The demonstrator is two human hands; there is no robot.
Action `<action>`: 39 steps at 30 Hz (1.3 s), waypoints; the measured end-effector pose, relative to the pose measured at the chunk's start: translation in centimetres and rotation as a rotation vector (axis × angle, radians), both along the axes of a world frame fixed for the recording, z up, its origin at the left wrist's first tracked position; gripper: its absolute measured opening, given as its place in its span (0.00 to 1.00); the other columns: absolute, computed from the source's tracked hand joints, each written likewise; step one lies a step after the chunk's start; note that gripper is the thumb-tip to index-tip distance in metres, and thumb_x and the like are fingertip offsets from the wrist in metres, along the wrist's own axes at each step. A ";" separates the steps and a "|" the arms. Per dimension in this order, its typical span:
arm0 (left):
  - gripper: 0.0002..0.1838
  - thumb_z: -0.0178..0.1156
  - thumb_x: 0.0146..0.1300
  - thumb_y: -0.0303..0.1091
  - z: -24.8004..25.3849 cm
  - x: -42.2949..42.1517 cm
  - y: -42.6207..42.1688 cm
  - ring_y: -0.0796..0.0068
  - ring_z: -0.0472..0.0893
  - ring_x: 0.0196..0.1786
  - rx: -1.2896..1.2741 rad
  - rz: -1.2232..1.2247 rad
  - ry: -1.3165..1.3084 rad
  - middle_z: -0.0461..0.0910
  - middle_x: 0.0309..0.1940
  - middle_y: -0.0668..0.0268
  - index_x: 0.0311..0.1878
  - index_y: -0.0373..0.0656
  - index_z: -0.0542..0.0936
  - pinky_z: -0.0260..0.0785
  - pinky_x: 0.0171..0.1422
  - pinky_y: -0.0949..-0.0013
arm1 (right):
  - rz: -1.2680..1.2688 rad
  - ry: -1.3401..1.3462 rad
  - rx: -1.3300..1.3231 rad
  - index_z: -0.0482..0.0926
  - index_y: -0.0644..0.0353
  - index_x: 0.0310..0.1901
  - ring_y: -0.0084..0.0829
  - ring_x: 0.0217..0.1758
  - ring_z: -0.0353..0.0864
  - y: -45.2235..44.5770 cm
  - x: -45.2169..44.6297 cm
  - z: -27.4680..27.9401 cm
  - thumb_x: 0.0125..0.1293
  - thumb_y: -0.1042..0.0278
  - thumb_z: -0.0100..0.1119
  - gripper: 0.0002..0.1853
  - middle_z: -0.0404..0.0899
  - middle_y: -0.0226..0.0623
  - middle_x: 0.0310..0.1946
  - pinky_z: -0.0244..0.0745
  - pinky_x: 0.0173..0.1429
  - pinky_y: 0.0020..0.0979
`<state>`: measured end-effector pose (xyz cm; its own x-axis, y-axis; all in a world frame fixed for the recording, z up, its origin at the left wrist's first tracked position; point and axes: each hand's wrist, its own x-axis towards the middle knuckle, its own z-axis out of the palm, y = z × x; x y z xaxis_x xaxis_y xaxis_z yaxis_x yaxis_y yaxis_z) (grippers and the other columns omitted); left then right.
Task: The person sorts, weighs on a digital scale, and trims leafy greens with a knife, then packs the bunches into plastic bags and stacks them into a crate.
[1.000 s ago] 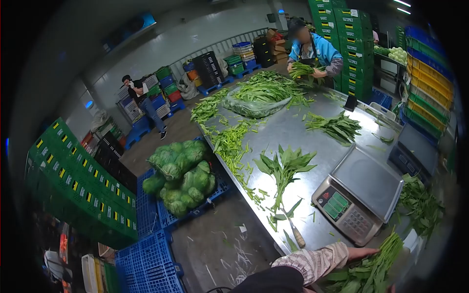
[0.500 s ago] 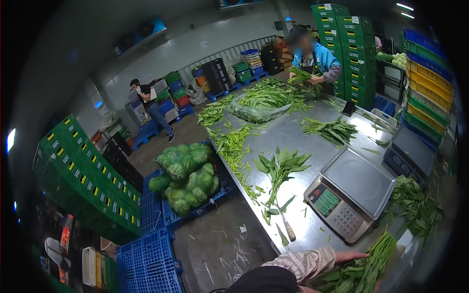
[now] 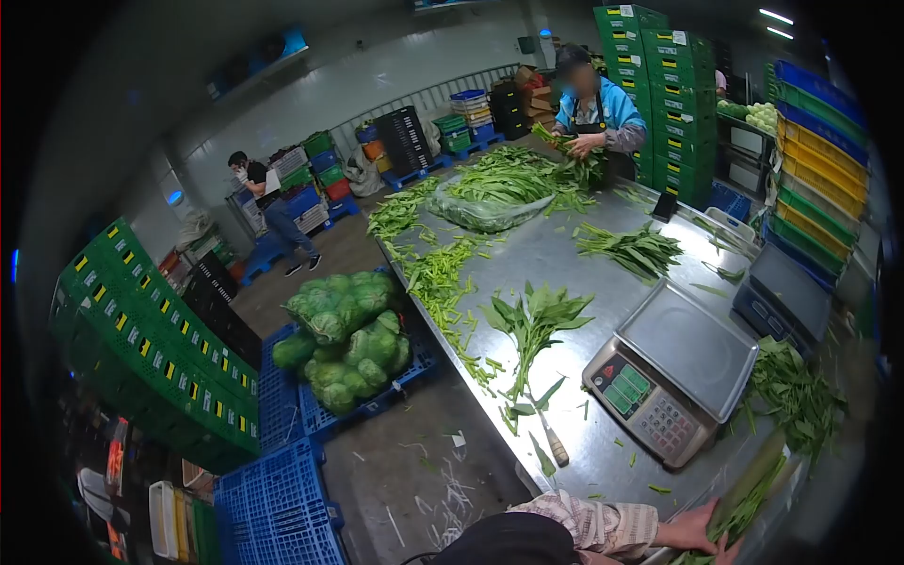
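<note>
A bunch of greens (image 3: 750, 508) lies at the lower right of the frame, over the near end of the metal worktop (image 3: 617, 476). The left hand (image 3: 690, 529) touches it; the right hand (image 3: 727, 551) (mostly cut off by the bottom edge) is beside it. I cannot tell how tightly either hand's fingers close. Above sits a scale (image 3: 673, 377), with a knife (image 3: 556, 446) to its left. At upper right, a co-worker (image 3: 617, 108) holds more greens (image 3: 589, 169).
</note>
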<state>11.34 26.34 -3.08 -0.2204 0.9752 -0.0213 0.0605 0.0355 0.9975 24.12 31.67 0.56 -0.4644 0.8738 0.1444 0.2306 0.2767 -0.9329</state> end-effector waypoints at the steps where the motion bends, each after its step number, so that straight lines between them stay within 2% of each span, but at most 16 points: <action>1: 0.59 0.74 0.40 0.48 0.4 0.2 -0.1 0.51 0.74 0.60 0.034 -0.005 0.024 0.71 0.58 0.44 0.71 0.33 0.50 0.66 0.62 0.63 | -0.007 -0.005 0.007 0.68 0.64 0.63 0.41 0.53 0.77 -0.2 0.1 0.1 0.70 0.56 0.55 0.26 0.77 0.48 0.53 0.72 0.57 0.44; 2: 0.60 0.74 0.39 0.43 0.5 0.3 0.2 0.54 0.71 0.63 0.097 -0.007 -0.031 0.69 0.60 0.45 0.72 0.33 0.48 0.64 0.66 0.65 | -0.015 0.000 0.013 0.68 0.64 0.63 0.41 0.53 0.77 -0.5 0.2 0.3 0.70 0.56 0.55 0.26 0.77 0.47 0.53 0.72 0.57 0.44; 5: 0.60 0.72 0.47 0.50 1.3 -0.8 0.5 0.56 0.70 0.66 0.004 -0.096 -0.205 0.67 0.63 0.44 0.73 0.33 0.46 0.62 0.68 0.66 | -0.038 -0.010 0.022 0.68 0.64 0.63 0.41 0.53 0.77 -1.1 0.2 0.9 0.70 0.55 0.55 0.26 0.77 0.47 0.52 0.72 0.56 0.45; 8: 0.55 0.60 0.60 0.62 2.1 -2.1 0.2 0.55 0.73 0.62 -0.160 -0.074 -0.129 0.71 0.61 0.46 0.73 0.29 0.46 0.63 0.66 0.66 | -0.055 -0.002 0.035 0.68 0.63 0.63 0.42 0.53 0.78 -1.4 0.5 1.1 0.69 0.55 0.56 0.27 0.77 0.47 0.52 0.72 0.56 0.45; 11: 0.54 0.51 0.63 0.69 -0.8 -1.5 1.1 0.56 0.73 0.62 -0.168 -0.004 -0.326 0.71 0.61 0.46 0.73 0.28 0.48 0.62 0.67 0.65 | -0.057 0.015 0.056 0.68 0.63 0.63 0.42 0.52 0.78 -1.6 0.7 1.2 0.69 0.54 0.56 0.27 0.77 0.47 0.52 0.73 0.56 0.46; 14: 0.54 0.44 0.64 0.72 -0.2 -2.4 0.0 0.55 0.73 0.62 0.102 -0.252 -1.055 0.70 0.61 0.46 0.73 0.29 0.49 0.62 0.68 0.61 | -0.062 0.005 0.057 0.67 0.63 0.64 0.42 0.53 0.77 -2.1 0.2 1.4 0.69 0.55 0.56 0.28 0.77 0.47 0.53 0.72 0.56 0.45; 17: 0.53 0.45 0.63 0.72 4.8 -5.2 -3.8 0.53 0.74 0.61 0.057 -0.417 -1.197 0.70 0.62 0.45 0.73 0.31 0.51 0.64 0.67 0.58 | -0.051 -0.021 0.036 0.67 0.64 0.64 0.41 0.53 0.77 -2.7 -0.6 1.4 0.69 0.56 0.57 0.28 0.76 0.47 0.53 0.72 0.57 0.45; 19: 0.52 0.53 0.59 0.68 1.3 -4.1 -1.8 0.56 0.73 0.63 -0.164 -0.177 -0.575 0.70 0.62 0.44 0.72 0.32 0.54 0.64 0.67 0.61 | -0.043 -0.040 0.022 0.67 0.64 0.64 0.41 0.54 0.77 -3.4 -1.5 1.3 0.68 0.56 0.57 0.28 0.76 0.48 0.54 0.71 0.57 0.44; 20: 0.52 0.56 0.57 0.65 0.6 -3.5 -1.7 0.55 0.73 0.63 -0.205 -0.113 -0.378 0.70 0.61 0.43 0.72 0.32 0.54 0.64 0.66 0.62 | -0.037 -0.046 0.020 0.66 0.64 0.64 0.41 0.54 0.77 -3.7 -1.6 1.4 0.68 0.56 0.57 0.28 0.76 0.48 0.54 0.71 0.58 0.44; 21: 0.53 0.60 0.55 0.63 -0.2 -3.0 -1.7 0.55 0.73 0.63 -0.262 -0.051 -0.184 0.71 0.61 0.43 0.71 0.32 0.54 0.64 0.66 0.62 | -0.033 -0.050 0.010 0.66 0.64 0.64 0.41 0.54 0.77 -4.1 -2.1 1.3 0.68 0.57 0.57 0.28 0.76 0.48 0.54 0.71 0.58 0.44; 23: 0.54 0.65 0.50 0.59 0.0 -2.4 -2.9 0.51 0.74 0.61 -0.252 -0.034 -0.021 0.71 0.59 0.40 0.71 0.31 0.53 0.66 0.64 0.61 | -0.021 -0.055 0.002 0.66 0.65 0.64 0.41 0.55 0.76 -4.4 -2.5 1.2 0.68 0.57 0.58 0.29 0.76 0.48 0.54 0.70 0.59 0.44; 24: 0.57 0.67 0.46 0.55 -1.8 -1.5 -2.9 0.46 0.75 0.59 -0.221 0.036 -0.012 0.71 0.57 0.38 0.70 0.31 0.50 0.67 0.63 0.59 | -0.012 -0.057 -0.001 0.66 0.65 0.64 0.41 0.55 0.76 -4.6 -2.8 1.2 0.67 0.58 0.58 0.29 0.75 0.48 0.55 0.70 0.59 0.44; 30: 0.31 0.62 0.62 0.50 4.0 -2.9 -7.6 0.43 0.70 0.63 -0.141 0.007 -0.053 0.74 0.58 0.49 0.62 0.39 0.72 0.59 0.65 0.38 | 0.009 -0.074 -0.010 0.65 0.66 0.65 0.41 0.56 0.76 -4.8 -3.0 0.9 0.67 0.59 0.59 0.30 0.75 0.48 0.56 0.69 0.61 0.42; 33: 0.55 0.69 0.43 0.49 -4.0 0.1 -2.6 0.44 0.76 0.56 -0.282 0.162 -0.007 0.73 0.54 0.39 0.68 0.31 0.51 0.69 0.58 0.57 | -0.001 -0.084 -0.006 0.65 0.66 0.65 0.41 0.57 0.75 -5.1 -2.9 0.8 0.66 0.60 0.59 0.30 0.74 0.48 0.56 0.68 0.62 0.42; 36: 0.56 0.71 0.41 0.47 -3.6 -2.0 -1.6 0.44 0.77 0.54 -0.168 0.013 0.015 0.73 0.53 0.39 0.68 0.30 0.51 0.70 0.57 0.57 | -0.014 -0.091 -0.009 0.64 0.67 0.65 0.41 0.57 0.75 -5.2 -3.1 0.9 0.66 0.61 0.60 0.30 0.74 0.49 0.57 0.68 0.62 0.41; 39: 0.58 0.73 0.39 0.46 -1.4 -3.2 -2.0 0.45 0.78 0.53 -0.080 -0.113 -0.287 0.74 0.52 0.40 0.68 0.29 0.50 0.70 0.56 0.57 | -0.016 -0.106 -0.014 0.64 0.67 0.66 0.41 0.58 0.75 -5.2 -3.3 0.8 0.65 0.62 0.60 0.31 0.74 0.49 0.58 0.67 0.63 0.41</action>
<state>8.09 24.32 -4.44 -0.0847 0.9859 -0.1442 -0.2151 0.1232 0.9688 20.81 26.49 1.33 -0.4625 0.8827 0.0829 0.3324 0.2593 -0.9068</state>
